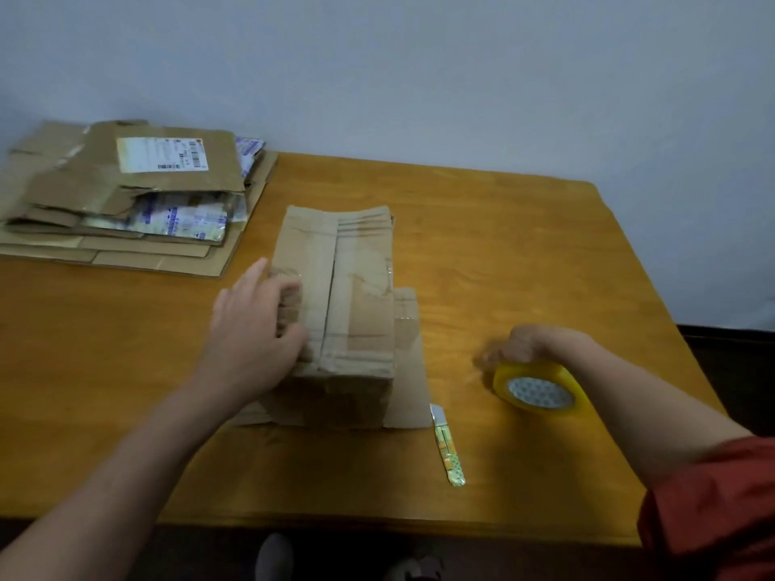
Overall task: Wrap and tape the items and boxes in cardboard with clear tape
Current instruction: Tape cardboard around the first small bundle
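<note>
Head view: left hand (247, 329) on cardboard-wrapped box (339, 304); right hand (524, 343) grips tape roll (539, 387)

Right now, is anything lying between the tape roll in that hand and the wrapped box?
Nothing visible blocks it. Only bare table separates the tape roll, held by the right hand, from the cardboard-wrapped box. The utility knife lies nearer the front edge, off that path.
</note>
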